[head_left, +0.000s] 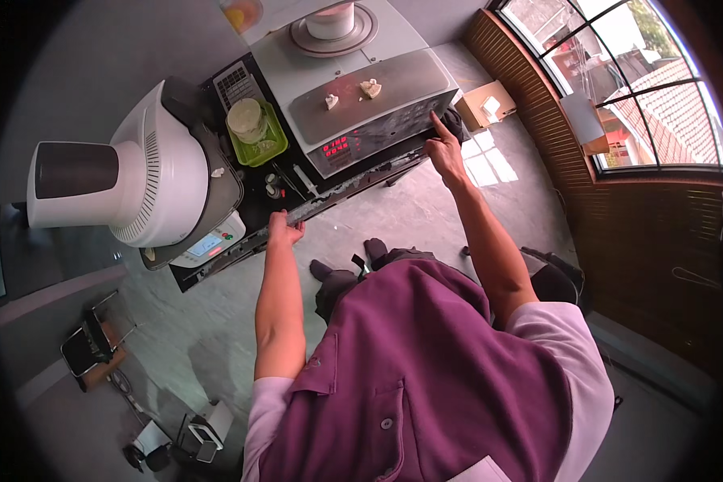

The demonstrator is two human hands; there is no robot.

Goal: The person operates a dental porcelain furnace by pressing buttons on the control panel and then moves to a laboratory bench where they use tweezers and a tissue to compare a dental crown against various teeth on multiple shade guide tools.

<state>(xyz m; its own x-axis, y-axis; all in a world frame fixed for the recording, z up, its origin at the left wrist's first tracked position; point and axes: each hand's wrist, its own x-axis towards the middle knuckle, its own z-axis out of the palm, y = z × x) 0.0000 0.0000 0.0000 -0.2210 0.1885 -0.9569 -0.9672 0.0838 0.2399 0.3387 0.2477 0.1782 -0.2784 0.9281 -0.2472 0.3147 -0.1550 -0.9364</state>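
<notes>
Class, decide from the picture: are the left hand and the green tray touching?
Apart: the head view shows black tabletop between the left hand and the green tray.

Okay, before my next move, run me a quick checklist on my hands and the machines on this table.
1. Right hand touching the control panel: cannot tell; the index finger points at its right end, contact unclear.
2. Left hand away from the machines' controls: ok, at the table's front edge.
3. Red display lit: ok.
4. Grey machine's sloped top clear: not ok, two pale pieces lie there.
5. White machine's screen lit: ok.
</notes>
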